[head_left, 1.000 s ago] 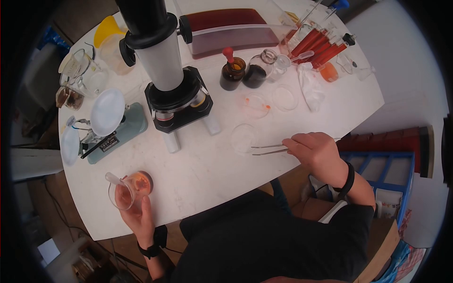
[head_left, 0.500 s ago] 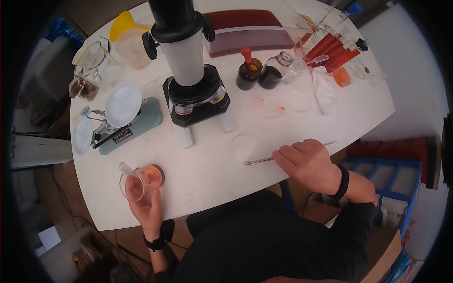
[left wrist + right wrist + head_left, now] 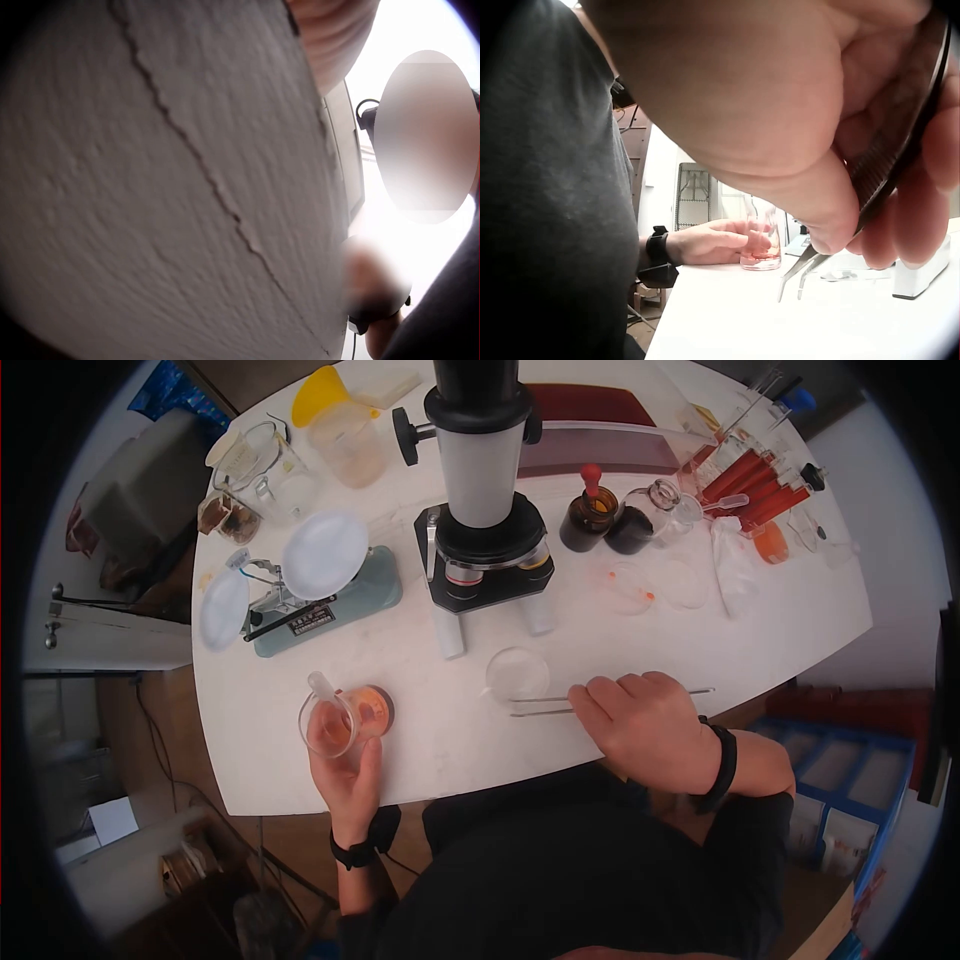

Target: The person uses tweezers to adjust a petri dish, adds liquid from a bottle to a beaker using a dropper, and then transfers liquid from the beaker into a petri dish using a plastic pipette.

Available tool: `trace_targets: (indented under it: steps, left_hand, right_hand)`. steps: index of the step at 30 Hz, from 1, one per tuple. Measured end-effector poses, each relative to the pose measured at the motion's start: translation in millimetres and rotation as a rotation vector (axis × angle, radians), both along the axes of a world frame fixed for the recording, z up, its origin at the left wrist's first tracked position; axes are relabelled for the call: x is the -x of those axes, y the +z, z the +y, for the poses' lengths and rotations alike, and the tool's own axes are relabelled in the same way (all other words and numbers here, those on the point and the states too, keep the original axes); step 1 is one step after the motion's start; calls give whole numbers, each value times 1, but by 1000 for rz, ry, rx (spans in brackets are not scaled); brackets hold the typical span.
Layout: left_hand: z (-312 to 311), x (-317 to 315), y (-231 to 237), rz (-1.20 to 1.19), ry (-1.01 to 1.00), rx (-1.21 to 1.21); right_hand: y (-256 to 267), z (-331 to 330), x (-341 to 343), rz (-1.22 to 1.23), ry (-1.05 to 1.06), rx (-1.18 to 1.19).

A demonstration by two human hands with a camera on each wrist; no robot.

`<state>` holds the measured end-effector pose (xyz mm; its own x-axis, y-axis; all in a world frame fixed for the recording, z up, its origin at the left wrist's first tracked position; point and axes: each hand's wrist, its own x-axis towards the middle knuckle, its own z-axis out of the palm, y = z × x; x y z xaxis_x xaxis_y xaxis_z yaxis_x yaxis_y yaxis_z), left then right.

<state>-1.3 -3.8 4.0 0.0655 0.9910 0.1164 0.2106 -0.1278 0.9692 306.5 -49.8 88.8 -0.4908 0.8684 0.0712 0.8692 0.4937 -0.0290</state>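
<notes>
Table (image 3: 440,745): bore all the gear, the work lying along its near edge.
Microscope (image 3: 487,550): stood upright, untouched by either hand.
Right hand (image 3: 645,730): pinched the tweezers, nearer the person than the microscope and to its right.
Left hand (image 3: 346,780): curled round the beaker, nearer the person than the microscope and to its left.
Beaker (image 3: 762,253): stood upright on the table in that grip; getting it in hand looked done.
Tweezers (image 3: 543,712): tips apart, nothing visible between them, so any picking-up seemed left to do; contact with the dish could not be told.
Dish (image 3: 518,672): lay just in front of the microscope, nothing distinct inside.
Contents (image 3: 372,712): reddish, low in the beaker, apparently not yet moved across.
</notes>
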Motion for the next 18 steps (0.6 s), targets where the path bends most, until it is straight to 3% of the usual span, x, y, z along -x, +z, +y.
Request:
trace_targets:
  steps: [12, 18]
  left_hand:
    - [2, -2, 1, 21, -18, -55]
    - [2, -3, 1, 5, 4, -33]
  right_hand:
    - [28, 29, -16, -36, 76, -272]
    - [31, 50, -6, -84, 169, -239]
